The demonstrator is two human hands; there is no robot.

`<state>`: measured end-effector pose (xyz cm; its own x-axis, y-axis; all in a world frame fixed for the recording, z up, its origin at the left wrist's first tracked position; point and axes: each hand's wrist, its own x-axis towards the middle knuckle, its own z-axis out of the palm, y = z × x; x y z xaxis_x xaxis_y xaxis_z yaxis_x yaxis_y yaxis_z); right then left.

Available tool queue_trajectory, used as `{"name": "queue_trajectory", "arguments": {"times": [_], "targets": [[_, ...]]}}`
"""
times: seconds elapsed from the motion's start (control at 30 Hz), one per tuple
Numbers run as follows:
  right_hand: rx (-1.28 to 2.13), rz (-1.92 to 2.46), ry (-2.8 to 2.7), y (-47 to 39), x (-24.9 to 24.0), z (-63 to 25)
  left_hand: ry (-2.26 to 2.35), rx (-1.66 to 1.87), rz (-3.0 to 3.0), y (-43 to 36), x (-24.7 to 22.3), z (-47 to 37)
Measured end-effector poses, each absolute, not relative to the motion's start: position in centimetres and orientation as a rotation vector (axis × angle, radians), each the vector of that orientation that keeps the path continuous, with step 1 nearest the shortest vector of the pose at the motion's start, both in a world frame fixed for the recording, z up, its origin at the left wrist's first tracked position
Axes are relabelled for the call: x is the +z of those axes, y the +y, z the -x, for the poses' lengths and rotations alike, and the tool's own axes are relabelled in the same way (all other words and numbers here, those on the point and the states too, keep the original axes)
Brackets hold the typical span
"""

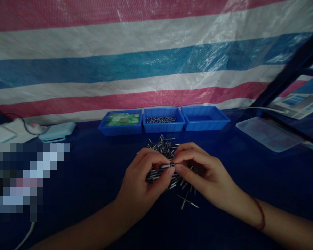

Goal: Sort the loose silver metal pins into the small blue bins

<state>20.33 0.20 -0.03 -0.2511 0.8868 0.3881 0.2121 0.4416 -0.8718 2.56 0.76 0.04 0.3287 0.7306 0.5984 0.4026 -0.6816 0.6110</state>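
Note:
A loose pile of thin silvery metal pins (163, 147), many with a thicker section, lies on the dark blue table. Above it, my left hand (144, 175) pinches one metal pin (165, 166) between thumb and forefinger. My right hand (205, 170), with a dark red band at the wrist, closes thumb and forefinger at the pin's right end. The fingertips of both hands almost meet and cover part of the piece. Two crossed pins (187, 201) lie apart, nearer to me.
Behind the pile stand three blue bins: the left bin (120, 130) holds green-tinted packets, the middle bin (163, 127) small metal pieces, and the right bin (207, 124) shows a bare floor. A clear plastic lid (268, 133) lies right; a light blue case (57, 131) sits left.

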Motion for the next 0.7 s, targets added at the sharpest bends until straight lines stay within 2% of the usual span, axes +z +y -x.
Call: {"name": "queue_trajectory", "arguments": {"times": [0.17,0.33,0.6,0.7], "targets": [[0.839,0.922,-1.804,0.1,0.1,-20.4,1.016,1.276,-2.239,0.7,0.2,-2.4],[0.663,0.911,-1.901,0.6,0.8,-20.6,1.045,1.203,-2.207,0.9,0.3,-2.4],[-0.288,1.323,-1.687,7.9,1.9,-26.6,1.051,1.095,-2.097,0.6,0.2,-2.8],[-0.391,1.45,-1.798,10.1,0.8,-29.0,1.021,1.08,-2.104,0.6,0.4,-2.8]]}}
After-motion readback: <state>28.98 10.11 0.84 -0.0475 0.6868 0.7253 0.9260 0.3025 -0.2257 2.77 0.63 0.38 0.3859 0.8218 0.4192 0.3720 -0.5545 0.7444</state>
